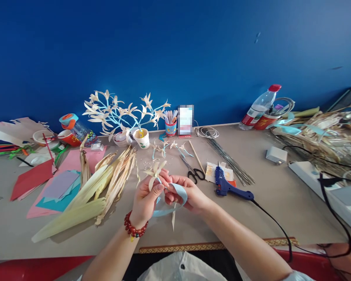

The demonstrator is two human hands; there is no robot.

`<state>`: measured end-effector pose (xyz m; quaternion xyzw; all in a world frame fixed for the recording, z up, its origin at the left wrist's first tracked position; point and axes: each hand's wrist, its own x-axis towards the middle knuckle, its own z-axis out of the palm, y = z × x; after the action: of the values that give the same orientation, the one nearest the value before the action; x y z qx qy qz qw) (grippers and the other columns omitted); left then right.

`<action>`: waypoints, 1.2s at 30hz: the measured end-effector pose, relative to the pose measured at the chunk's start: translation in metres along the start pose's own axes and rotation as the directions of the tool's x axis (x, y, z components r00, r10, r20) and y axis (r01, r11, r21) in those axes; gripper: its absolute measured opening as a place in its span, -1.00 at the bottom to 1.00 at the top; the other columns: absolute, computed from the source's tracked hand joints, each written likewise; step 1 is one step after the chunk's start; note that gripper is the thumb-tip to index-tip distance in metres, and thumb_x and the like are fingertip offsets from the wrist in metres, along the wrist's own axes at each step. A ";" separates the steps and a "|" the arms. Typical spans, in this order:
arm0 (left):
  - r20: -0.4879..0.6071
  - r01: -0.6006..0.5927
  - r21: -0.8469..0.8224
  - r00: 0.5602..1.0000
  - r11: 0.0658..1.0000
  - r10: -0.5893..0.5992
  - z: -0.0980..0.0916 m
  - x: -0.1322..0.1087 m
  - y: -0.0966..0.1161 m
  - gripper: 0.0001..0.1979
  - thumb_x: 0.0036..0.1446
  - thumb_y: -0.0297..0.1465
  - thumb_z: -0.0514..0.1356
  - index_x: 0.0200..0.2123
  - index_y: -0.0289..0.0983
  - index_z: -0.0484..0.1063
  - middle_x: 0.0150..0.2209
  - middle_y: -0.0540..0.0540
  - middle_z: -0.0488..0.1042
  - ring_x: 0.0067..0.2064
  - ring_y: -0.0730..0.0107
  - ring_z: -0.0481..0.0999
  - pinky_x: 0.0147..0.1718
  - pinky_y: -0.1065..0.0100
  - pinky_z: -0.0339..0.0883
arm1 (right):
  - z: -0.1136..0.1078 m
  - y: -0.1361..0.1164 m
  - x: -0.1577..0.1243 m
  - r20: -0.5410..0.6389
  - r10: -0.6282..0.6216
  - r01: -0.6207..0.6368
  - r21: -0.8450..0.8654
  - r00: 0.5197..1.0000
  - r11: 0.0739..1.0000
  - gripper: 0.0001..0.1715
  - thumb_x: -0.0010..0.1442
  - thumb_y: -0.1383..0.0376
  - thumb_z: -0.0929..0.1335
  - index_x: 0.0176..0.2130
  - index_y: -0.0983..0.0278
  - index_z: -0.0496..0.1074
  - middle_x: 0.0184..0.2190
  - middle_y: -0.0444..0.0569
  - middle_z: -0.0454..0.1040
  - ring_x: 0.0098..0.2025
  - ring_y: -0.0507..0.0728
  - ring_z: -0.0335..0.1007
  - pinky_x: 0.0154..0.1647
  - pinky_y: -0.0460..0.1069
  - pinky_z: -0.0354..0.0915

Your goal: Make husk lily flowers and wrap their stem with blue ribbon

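Note:
In the middle of the head view, my left hand (148, 195) pinches the base of a pale corn-husk flower (156, 171), whose petals point up and away. A strip of light blue tape (179, 191) meets the flower's stem between my two hands. My right hand (190, 193) grips this tape near the stem, and the rest of it loops down below my fingers. Beneath the hands a narrow husk strip (173, 220) shows on the table. Beyond them lie several small husk flowers with blue stems (181, 147).
Black-handled scissors (193, 171), thin wires (231, 162) and a blue glue gun (231, 187) lie to the right. Corn husks (90, 191) and coloured paper (58, 187) cover the left. Flower branches stand in a paper cup (141, 139). A power strip (318, 191) sits far right.

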<state>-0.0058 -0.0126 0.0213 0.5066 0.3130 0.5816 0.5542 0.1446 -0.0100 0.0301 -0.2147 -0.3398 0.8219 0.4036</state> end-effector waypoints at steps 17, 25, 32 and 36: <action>-0.166 0.033 0.075 0.986 0.997 -0.020 0.002 -0.006 -0.006 -0.91 0.08 -0.37 0.33 -0.37 -0.25 0.50 -0.21 -0.09 0.50 -0.07 0.24 0.52 -0.06 0.29 0.39 | 0.004 0.001 -0.006 -0.086 -0.445 0.352 -0.488 0.891 0.799 -0.64 0.16 0.06 0.44 -0.41 0.28 0.38 -0.51 -0.12 0.35 -0.47 0.02 0.17 -0.44 -0.08 0.13; -0.149 -0.058 0.275 0.984 0.960 0.102 0.004 -0.005 0.001 -0.90 0.10 -0.33 0.30 -0.38 -0.24 0.53 -0.25 -0.11 0.50 -0.06 0.19 0.48 0.01 0.22 0.33 | 0.001 0.004 -0.007 -0.066 -0.509 0.358 -0.635 0.858 0.685 -0.66 0.22 0.07 0.38 -0.42 0.27 0.41 -0.50 -0.10 0.35 -0.45 0.04 0.19 -0.43 -0.07 0.14; -0.103 -0.095 0.188 0.988 0.977 0.116 0.004 0.001 0.004 -0.88 0.13 -0.34 0.28 -0.42 -0.24 0.51 -0.32 -0.08 0.44 -0.12 0.24 0.45 -0.08 0.25 0.37 | 0.000 0.007 -0.003 -0.154 -0.305 0.252 -0.291 0.940 0.923 -0.68 0.12 0.10 0.46 -0.42 0.31 0.45 -0.54 -0.11 0.41 -0.49 0.02 0.22 -0.42 -0.09 0.15; -0.080 -0.077 0.149 0.993 0.986 0.089 0.001 0.002 0.002 -0.86 0.11 -0.30 0.30 -0.42 -0.25 0.52 -0.31 -0.10 0.45 -0.17 0.24 0.47 -0.19 0.27 0.42 | 0.001 0.006 -0.001 -0.146 -0.214 0.191 -0.157 0.966 0.969 -0.70 0.08 0.14 0.48 -0.45 0.31 0.43 -0.58 -0.11 0.42 -0.50 0.01 0.25 -0.44 -0.10 0.16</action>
<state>-0.0052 -0.0116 0.0244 0.5329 0.3569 0.6010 0.4769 0.1414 -0.0137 0.0263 -0.2726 -0.3837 0.7299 0.4958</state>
